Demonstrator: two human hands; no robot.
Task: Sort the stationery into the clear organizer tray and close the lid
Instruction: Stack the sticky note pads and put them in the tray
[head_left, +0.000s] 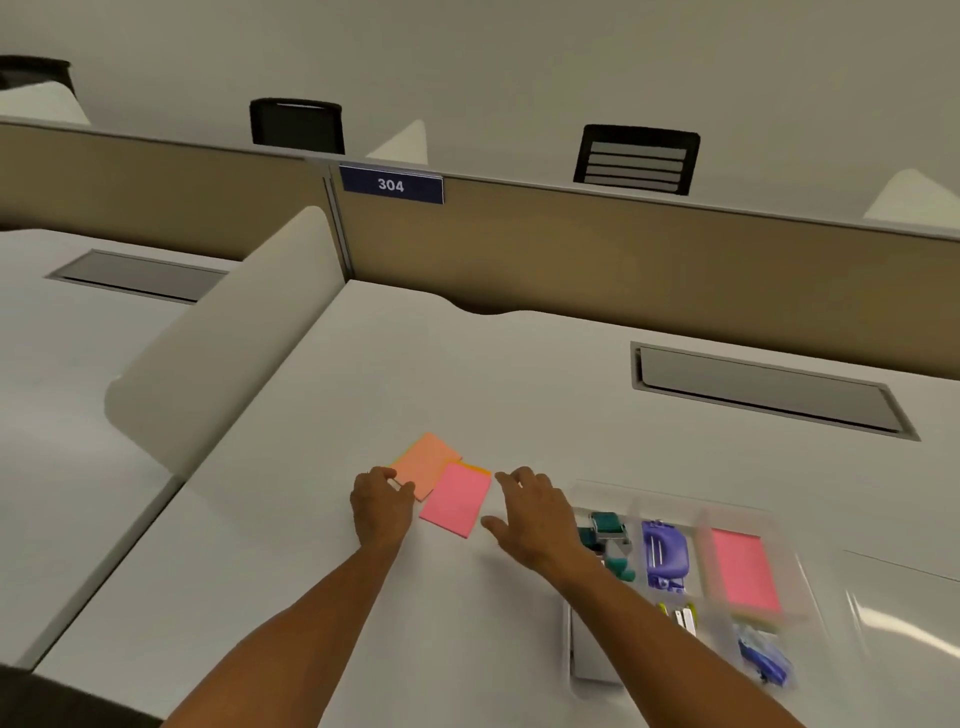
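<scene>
Two sticky-note pads lie on the white desk: an orange pad (425, 462) and a pink pad (457, 500) overlapping its right corner. My left hand (381, 506) rests at the orange pad's near-left edge, fingertips touching it. My right hand (530, 512) hovers just right of the pink pad, fingers spread, holding nothing. The clear organizer tray (670, 499) sits to the right, with teal clips (608, 530), a purple stapler-like item (664, 556), a pink pad (744, 574) and a blue item (766, 657) in its compartments. My right forearm hides part of the tray's left side.
The clear lid (904, 618) lies at the far right, beside the tray. A grey cable hatch (769, 389) is set into the desk behind the tray. A white curved divider (223, 338) stands at the left, a tan partition (623, 249) at the back.
</scene>
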